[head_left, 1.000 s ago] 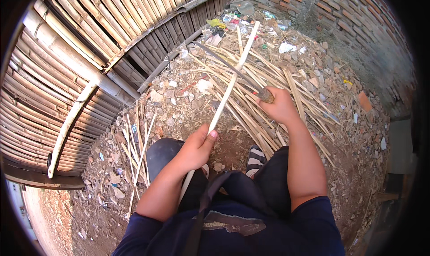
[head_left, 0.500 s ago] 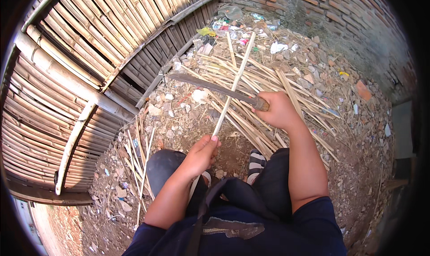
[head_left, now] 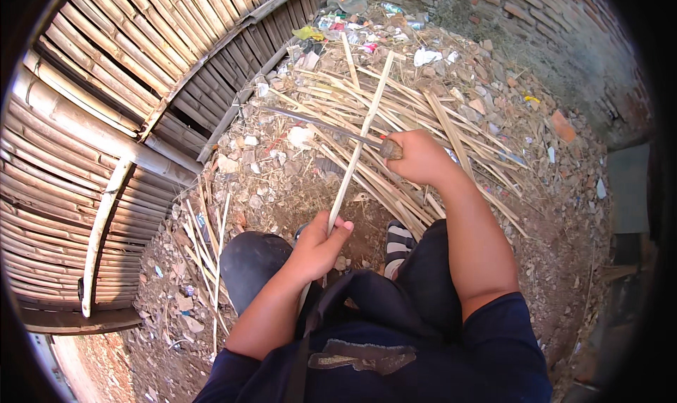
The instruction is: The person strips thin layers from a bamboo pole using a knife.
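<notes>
My left hand (head_left: 319, 246) is closed round the lower part of a pale bamboo strip (head_left: 350, 165), which slants up and away from me. In my right hand (head_left: 417, 156) is the wooden handle of a machete (head_left: 324, 126). Its long dark blade points left and crosses the strip a little above the middle, seen nearly edge-on. Whether the edge bites into the bamboo I cannot tell. Beyond and beneath lies a loose heap of split bamboo strips (head_left: 423, 131) on the ground.
A bamboo slat wall (head_left: 92, 142) stands on the left, a brick wall (head_left: 543, 22) at the far right. More thin strips (head_left: 211, 255) lie beside my left knee (head_left: 250, 265). Stones, white scraps (head_left: 425, 57) and a yellow plastic piece (head_left: 308, 33) litter the ground.
The machete's blade has turned from showing its flat side to nearly edge-on. My left thumb has lifted outward from the strip. The whole view has shifted slightly.
</notes>
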